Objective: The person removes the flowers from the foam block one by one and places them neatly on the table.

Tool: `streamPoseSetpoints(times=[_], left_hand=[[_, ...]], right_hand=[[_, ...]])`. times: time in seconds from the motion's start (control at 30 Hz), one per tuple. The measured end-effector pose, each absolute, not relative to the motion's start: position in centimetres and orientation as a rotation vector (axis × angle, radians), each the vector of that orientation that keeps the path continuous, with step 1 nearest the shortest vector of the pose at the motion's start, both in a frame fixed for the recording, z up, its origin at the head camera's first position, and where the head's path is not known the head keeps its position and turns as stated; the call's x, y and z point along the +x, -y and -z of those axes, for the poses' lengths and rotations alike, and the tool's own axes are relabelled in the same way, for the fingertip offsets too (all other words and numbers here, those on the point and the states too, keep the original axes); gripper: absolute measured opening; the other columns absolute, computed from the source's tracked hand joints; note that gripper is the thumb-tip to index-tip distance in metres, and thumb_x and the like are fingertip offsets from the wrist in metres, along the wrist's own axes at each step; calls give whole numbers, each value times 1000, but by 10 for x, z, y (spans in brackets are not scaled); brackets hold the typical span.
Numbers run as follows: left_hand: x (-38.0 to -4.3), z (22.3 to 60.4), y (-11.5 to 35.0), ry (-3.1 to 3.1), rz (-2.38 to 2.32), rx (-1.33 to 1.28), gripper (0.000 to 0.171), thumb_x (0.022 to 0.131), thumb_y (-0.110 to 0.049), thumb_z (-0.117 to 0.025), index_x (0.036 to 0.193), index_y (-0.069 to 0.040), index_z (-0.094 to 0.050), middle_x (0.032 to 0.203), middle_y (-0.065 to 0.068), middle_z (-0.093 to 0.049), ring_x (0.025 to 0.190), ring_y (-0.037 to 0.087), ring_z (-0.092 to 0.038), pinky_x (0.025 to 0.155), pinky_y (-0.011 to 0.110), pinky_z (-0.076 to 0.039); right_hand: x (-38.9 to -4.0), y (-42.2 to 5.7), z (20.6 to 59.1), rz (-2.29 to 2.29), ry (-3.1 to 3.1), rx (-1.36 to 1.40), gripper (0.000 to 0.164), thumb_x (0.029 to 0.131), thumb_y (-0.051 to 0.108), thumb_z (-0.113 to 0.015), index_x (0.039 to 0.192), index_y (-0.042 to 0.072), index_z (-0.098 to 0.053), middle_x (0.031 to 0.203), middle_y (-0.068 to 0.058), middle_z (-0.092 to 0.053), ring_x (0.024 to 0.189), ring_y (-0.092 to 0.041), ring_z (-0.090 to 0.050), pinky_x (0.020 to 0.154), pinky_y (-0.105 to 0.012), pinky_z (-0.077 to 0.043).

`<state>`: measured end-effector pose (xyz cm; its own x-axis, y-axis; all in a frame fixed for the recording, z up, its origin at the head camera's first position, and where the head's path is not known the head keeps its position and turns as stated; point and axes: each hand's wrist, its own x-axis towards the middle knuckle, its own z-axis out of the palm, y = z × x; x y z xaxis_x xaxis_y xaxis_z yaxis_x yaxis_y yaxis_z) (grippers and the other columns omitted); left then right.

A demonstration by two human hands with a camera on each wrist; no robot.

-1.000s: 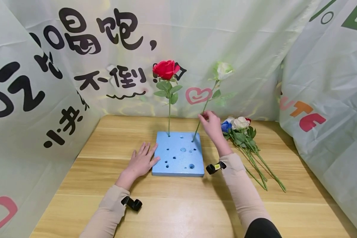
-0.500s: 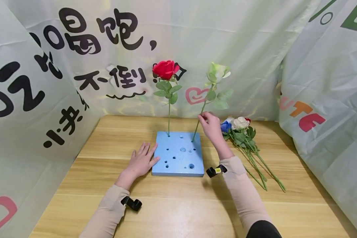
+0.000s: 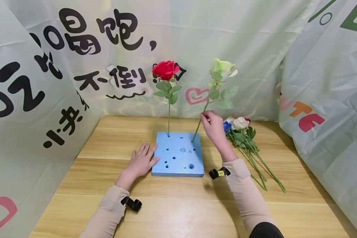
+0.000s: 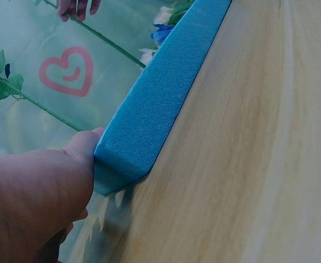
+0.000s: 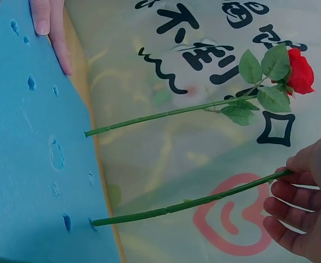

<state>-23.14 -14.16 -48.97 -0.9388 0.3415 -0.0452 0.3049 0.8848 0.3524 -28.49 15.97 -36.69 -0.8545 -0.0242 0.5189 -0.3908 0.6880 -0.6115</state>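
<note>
A blue foam block point(image 3: 181, 158) with several holes lies flat on the table. In its back left hole a red rose point(image 3: 166, 70) stands upright. A pale green-white rose point(image 3: 222, 70) leans right, its stem end in the back right hole. My right hand point(image 3: 212, 127) pinches that stem point(image 5: 188, 205) between thumb and index finger, partway up; the other fingers are loosely bent in the right wrist view. My left hand point(image 3: 139, 161) lies with fingers spread at the block's left edge, thumb on its top. In the left wrist view the thumb touches the block's corner point(image 4: 122, 164).
Several more roses point(image 3: 241, 123), blue, white and red, lie in a bunch on the wooden table point(image 3: 172, 205) at the right, stems toward the front. Printed cloth point(image 3: 250, 43) hangs behind and at both sides.
The pale rose has turned in my right hand, showing more of its bloom and leaves. The right hand has shifted slightly right. The left hand and block stay put.
</note>
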Motion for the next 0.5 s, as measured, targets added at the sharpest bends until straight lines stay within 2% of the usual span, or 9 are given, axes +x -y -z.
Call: streamPoseSetpoints(times=[0.37, 0.5], left_hand=[[-233, 491, 142, -2949, -518, 507, 69, 101, -57, -33, 158, -25, -10, 164, 17, -11, 153, 35, -2, 114, 72, -10], [-232, 492, 142, -2946, -523, 506, 69, 101, -58, -32, 158, -26, -10, 164, 17, -11, 153, 34, -1, 114, 71, -10]], right_hand=[[-266, -174, 364, -951, 2435, 327, 22, 101, 17, -53, 98, -1, -65, 94, -18, -66, 85, -32, -64, 69, -44, -53], [-258, -183, 365, -938, 2423, 335, 20, 101, 15, -53, 99, -2, -64, 91, -19, -66, 81, -33, -65, 69, -45, -53]])
